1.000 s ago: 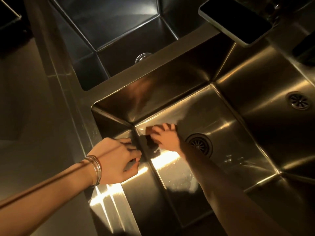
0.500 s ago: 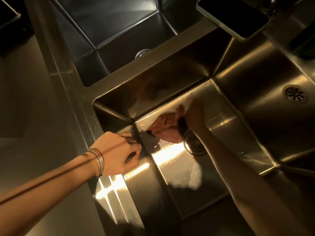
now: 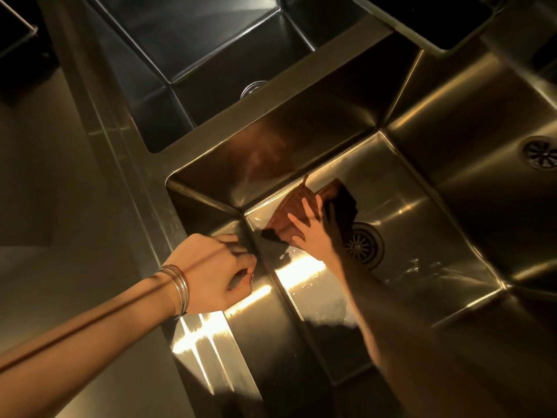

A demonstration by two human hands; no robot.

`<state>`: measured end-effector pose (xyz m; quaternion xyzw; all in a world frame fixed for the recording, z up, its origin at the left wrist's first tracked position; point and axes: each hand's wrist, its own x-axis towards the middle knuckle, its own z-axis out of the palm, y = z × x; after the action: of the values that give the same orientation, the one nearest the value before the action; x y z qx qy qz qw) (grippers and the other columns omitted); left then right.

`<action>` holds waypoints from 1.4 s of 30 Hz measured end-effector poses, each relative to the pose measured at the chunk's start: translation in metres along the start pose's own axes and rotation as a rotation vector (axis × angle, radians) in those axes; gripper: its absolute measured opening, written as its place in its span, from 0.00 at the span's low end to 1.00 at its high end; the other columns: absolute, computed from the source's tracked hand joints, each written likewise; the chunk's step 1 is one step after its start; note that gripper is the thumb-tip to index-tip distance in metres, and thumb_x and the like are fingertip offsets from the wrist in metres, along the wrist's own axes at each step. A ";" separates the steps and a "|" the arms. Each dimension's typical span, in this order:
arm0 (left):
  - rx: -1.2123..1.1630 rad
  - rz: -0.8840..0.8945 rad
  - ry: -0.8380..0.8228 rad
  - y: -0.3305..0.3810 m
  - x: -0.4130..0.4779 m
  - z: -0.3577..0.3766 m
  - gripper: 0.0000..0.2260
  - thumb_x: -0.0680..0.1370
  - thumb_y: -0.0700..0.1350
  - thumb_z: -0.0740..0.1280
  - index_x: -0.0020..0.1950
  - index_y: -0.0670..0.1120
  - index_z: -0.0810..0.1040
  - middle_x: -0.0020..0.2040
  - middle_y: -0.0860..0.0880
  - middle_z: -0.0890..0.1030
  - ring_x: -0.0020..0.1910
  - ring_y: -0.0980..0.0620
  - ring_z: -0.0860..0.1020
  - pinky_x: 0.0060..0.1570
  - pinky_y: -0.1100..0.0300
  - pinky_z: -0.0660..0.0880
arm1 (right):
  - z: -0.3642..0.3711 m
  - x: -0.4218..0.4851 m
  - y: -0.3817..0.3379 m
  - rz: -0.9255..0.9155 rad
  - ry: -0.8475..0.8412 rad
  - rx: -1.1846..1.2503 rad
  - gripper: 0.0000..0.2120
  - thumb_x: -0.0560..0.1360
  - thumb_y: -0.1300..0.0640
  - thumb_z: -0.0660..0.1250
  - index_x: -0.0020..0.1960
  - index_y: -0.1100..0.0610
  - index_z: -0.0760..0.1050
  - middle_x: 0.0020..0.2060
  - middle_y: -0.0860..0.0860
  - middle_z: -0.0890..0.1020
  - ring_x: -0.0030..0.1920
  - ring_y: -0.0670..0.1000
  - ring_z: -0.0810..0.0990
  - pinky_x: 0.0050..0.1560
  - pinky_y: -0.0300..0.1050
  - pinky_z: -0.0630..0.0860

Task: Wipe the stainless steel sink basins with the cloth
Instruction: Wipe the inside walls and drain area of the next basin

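Pressing the crumpled reddish-brown cloth (image 3: 291, 211) flat under my right hand (image 3: 313, 233), fingers spread, on the stainless steel basin (image 3: 428, 236) floor beside its round drain (image 3: 366, 247); my left hand (image 3: 215, 268) rests curled on the rim.

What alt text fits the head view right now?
Right hand presses a reddish-brown cloth flat on the floor of the near steel basin, beside its drain. Left hand, bangles at the wrist, rests with curled fingers on that basin's left rim. A second, darker basin lies beyond.
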<state>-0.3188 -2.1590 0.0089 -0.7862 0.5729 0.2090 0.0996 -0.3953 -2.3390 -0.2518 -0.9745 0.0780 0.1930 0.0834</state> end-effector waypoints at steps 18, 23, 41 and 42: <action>-0.021 0.247 -0.126 -0.008 0.019 -0.022 0.23 0.75 0.57 0.53 0.64 0.49 0.73 0.62 0.47 0.74 0.61 0.49 0.69 0.55 0.58 0.70 | -0.052 -0.169 -0.060 0.219 -0.012 0.249 0.23 0.77 0.52 0.59 0.72 0.52 0.65 0.72 0.59 0.65 0.72 0.62 0.63 0.70 0.58 0.61; 0.232 0.613 0.146 -0.044 0.101 -0.086 0.12 0.74 0.51 0.62 0.53 0.48 0.79 0.50 0.46 0.80 0.51 0.44 0.78 0.50 0.52 0.75 | -0.061 -0.170 -0.086 0.468 -0.047 0.383 0.26 0.80 0.53 0.53 0.77 0.51 0.51 0.77 0.55 0.51 0.76 0.57 0.49 0.74 0.51 0.48; 0.304 1.135 0.214 -0.089 0.190 -0.101 0.22 0.74 0.53 0.50 0.44 0.47 0.84 0.45 0.49 0.84 0.52 0.49 0.80 0.65 0.50 0.67 | -0.039 -0.018 -0.092 0.929 -0.306 0.735 0.42 0.70 0.33 0.63 0.75 0.37 0.43 0.76 0.52 0.38 0.74 0.66 0.37 0.66 0.76 0.46; 0.280 1.144 0.224 -0.089 0.190 -0.101 0.21 0.73 0.52 0.52 0.43 0.47 0.84 0.43 0.49 0.84 0.49 0.48 0.81 0.63 0.49 0.69 | -0.039 -0.022 -0.098 0.862 -0.267 0.555 0.40 0.66 0.32 0.66 0.74 0.38 0.54 0.77 0.54 0.50 0.74 0.68 0.49 0.63 0.77 0.54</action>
<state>-0.1648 -2.3340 0.0079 -0.3497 0.9343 0.0679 0.0129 -0.3827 -2.2483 -0.1946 -0.7624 0.5083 0.3043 0.2604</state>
